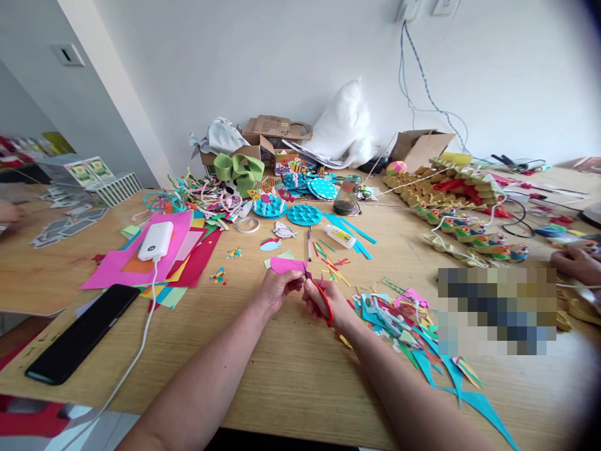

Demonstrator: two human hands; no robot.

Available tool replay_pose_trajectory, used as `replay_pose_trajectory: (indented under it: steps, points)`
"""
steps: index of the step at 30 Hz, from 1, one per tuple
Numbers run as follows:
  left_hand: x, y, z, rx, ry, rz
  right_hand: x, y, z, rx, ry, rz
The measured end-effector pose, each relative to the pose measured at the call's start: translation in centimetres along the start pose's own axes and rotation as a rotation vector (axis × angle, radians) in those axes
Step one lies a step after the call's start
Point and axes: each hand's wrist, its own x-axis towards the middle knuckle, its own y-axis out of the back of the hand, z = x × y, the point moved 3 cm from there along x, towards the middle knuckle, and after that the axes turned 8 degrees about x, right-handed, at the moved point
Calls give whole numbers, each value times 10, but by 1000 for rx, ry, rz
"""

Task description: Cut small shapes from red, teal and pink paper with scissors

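Note:
My left hand (pixel 280 289) pinches a piece of pink paper (pixel 283 265) above the middle of the table. Closed around the handles of red scissors (pixel 325 305) is my right hand (pixel 323 299). The dark blades meet the right side of the pink paper. Just beyond lie a paper fish cutout (pixel 284 230) with drawn outlines and a blue-and-red fish cutout (pixel 271 244). A pen (pixel 309 245) lies behind the scissors, and a glue bottle (pixel 340 237) rests on its side to the right.
Coloured paper scraps (pixel 394 319) spread right of my right arm. On the left are stacked coloured sheets (pixel 203 257), a white power bank (pixel 156 240) with a cable, and a black phone (pixel 82 333). Farther back stand blue dotted discs (pixel 304 215), a glass jar (pixel 348 195) and egg cartons (pixel 417 188). Another person's hand (pixel 576 263) is at right.

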Motion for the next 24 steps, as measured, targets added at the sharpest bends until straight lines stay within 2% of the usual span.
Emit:
replay_pose_trajectory:
  steps: [24]
  points:
    - [0,1,3,10,-1,56,-1,0,-5,-26,-17,-1]
